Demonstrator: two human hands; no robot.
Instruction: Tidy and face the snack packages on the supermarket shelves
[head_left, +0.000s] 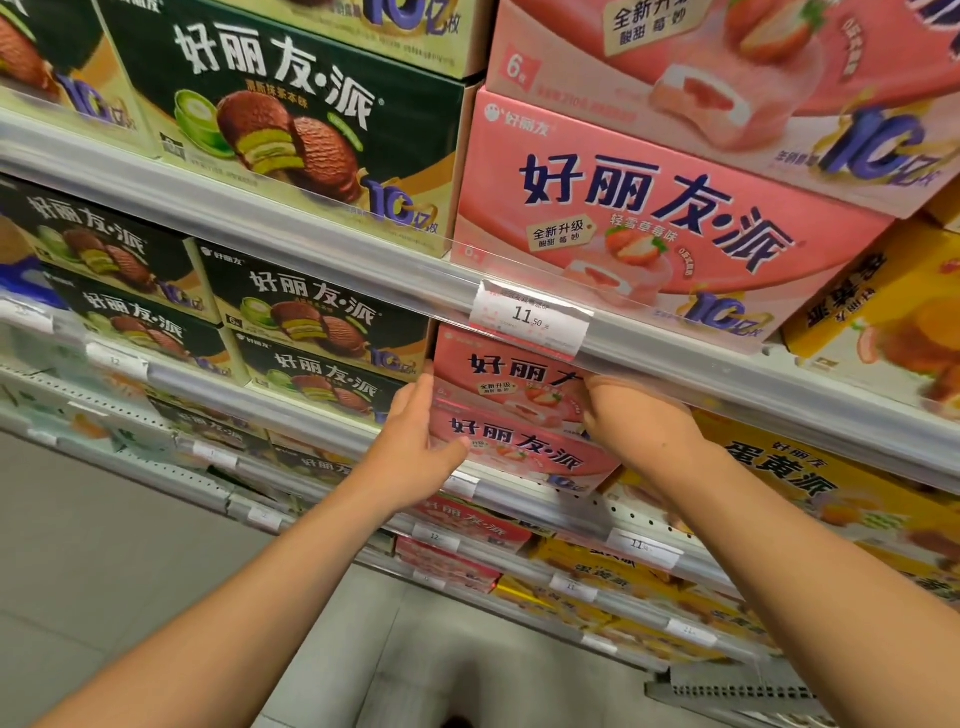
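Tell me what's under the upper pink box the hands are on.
Another pink box of the same kind lies directly under the upper pink box, stacked face out. The left hand and right hand cover its side edges; anything behind the stack is hidden.

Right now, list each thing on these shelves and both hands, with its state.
Left hand: fingers straight against the left end of the pink boxes, thumb on the lower box's front.
Right hand: on the right end of the pink boxes, fingertips hidden behind the rail.
Pink boxes: two stacked, fronts out.
Green boxes: stacked, fronts out, left of the pink.
Price tag: in the rail, reads 11.50.
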